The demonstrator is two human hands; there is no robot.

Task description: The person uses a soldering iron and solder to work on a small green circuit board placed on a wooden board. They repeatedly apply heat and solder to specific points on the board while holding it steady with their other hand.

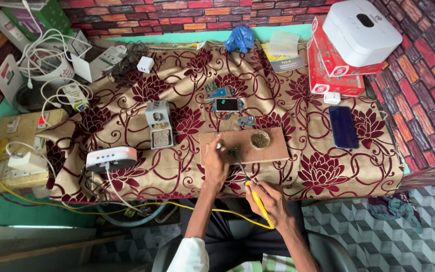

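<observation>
My right hand (270,199) grips a yellow-handled soldering iron (254,195) whose tip reaches up to a small green circuit board (234,151) on a wooden board (273,146). My left hand (216,162) rests on the wooden board just left of the circuit board, pinching a thin piece of something silvery (219,146); what it is I cannot tell. A small round tin of brownish paste (260,139) sits on the wooden board to the right.
A floral cloth (328,171) covers the table. On it lie a soldering iron stand (159,124), small phone parts (226,104), a dark phone (343,127), red boxes (331,70) under a white device (361,31), a white-pink unit (111,158) and a switchboard (16,151) at left.
</observation>
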